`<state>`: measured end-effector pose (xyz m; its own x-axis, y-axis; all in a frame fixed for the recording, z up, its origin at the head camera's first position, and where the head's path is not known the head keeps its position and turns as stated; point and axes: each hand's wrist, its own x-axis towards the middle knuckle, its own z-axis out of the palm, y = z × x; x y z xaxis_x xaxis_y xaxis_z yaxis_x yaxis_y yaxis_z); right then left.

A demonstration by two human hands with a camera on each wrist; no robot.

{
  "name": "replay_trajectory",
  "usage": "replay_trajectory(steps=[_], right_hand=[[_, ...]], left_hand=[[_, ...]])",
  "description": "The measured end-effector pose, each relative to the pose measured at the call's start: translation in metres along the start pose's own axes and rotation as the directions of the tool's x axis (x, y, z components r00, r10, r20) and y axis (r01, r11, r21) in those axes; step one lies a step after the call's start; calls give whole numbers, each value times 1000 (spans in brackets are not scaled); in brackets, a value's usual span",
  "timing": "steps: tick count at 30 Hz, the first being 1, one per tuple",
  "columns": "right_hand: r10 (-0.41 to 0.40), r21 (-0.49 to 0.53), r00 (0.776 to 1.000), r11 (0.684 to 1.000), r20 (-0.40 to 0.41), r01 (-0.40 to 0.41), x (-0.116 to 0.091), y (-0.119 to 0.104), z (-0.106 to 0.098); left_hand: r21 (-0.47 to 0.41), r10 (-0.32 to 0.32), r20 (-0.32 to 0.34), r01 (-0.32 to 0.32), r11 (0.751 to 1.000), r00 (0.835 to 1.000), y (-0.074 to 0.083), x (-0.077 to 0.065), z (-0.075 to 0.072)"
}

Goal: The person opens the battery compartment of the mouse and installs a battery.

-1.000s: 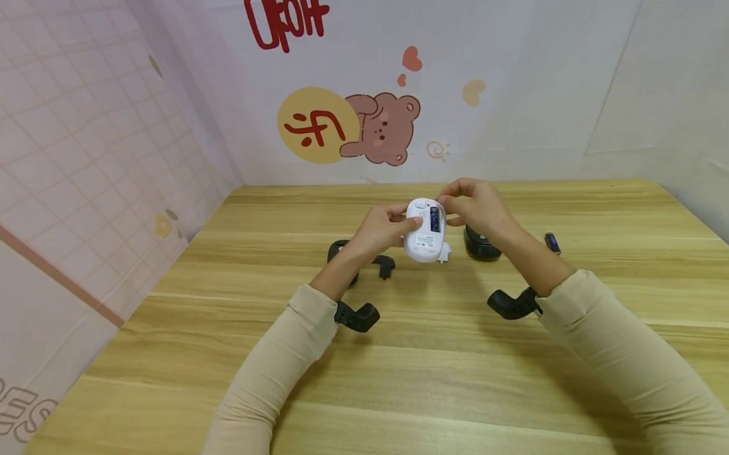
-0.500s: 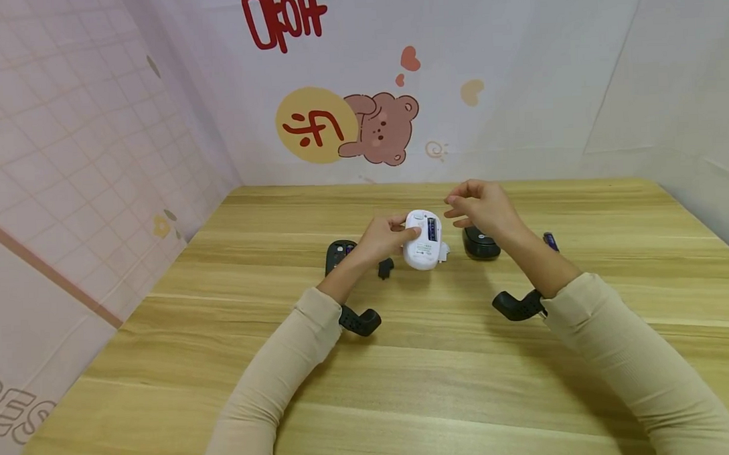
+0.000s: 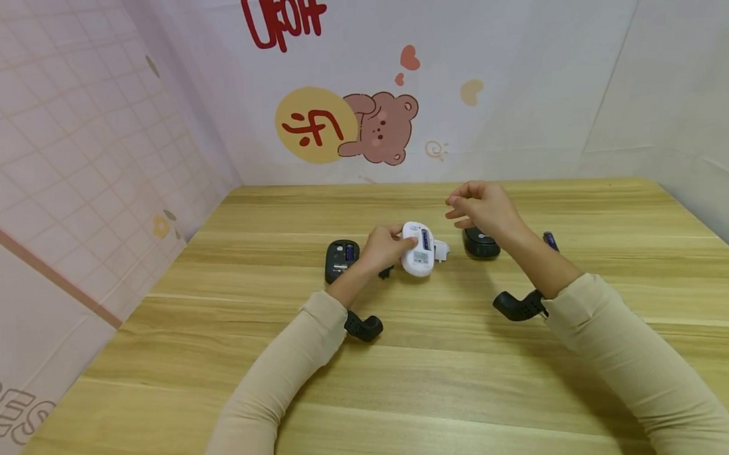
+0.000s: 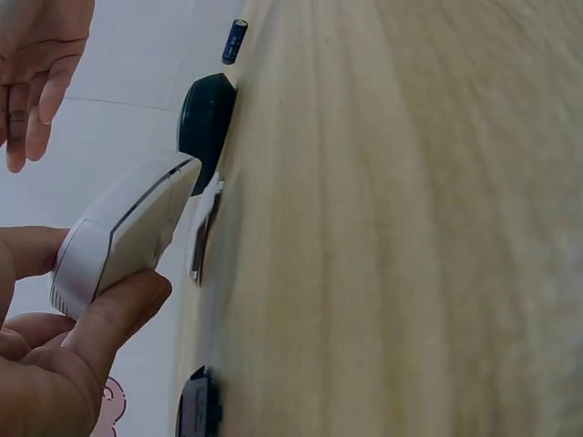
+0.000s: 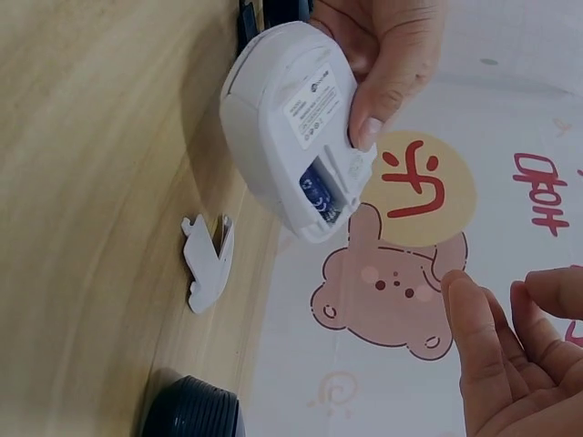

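Observation:
My left hand [image 3: 382,248] grips a white computer mouse [image 3: 418,260] by its side, thumb on the underside, which faces me. A blue battery [image 5: 319,194] sits in the mouse's uncovered battery compartment. Beside the mouse, on the table, lies its white battery cover [image 5: 209,264]. My right hand [image 3: 489,210] hovers above a dark mouse [image 3: 481,245], fingers loosely bent and holding nothing. In the left wrist view the white mouse [image 4: 127,228] is seen edge-on, raised off the table.
A black mouse [image 3: 335,260] lies bottom up at left, with a battery [image 3: 350,252] in it. Close by is a black battery cover [image 3: 386,272], partly behind the left hand. One loose battery [image 3: 550,240] lies at right on the wooden table [image 3: 418,379].
My left hand has lowered the white mouse and brought it slightly left. The right hand has left the mouse's edge, moved a little right, and then stayed nearly still.

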<state>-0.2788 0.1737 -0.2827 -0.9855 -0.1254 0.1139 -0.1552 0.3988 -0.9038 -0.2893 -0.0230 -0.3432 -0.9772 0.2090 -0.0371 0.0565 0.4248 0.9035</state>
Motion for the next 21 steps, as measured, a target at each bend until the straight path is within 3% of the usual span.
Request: replay_trajectory(steps=[6,14,21], right_hand=[[9,-2,1000,1000,8,-9,1,2,1],[0,-10,1000,1000,8,0,2,1,1],[4,-9,1000,1000,13,-4,1,0,1]], left_hand=[[37,-30,-7,30,999,1000,-4,-1,1],[110,-3,-12,5,994,1000,-5,2,1],[204,-25,7,23,979,1000,-1,5,1]])
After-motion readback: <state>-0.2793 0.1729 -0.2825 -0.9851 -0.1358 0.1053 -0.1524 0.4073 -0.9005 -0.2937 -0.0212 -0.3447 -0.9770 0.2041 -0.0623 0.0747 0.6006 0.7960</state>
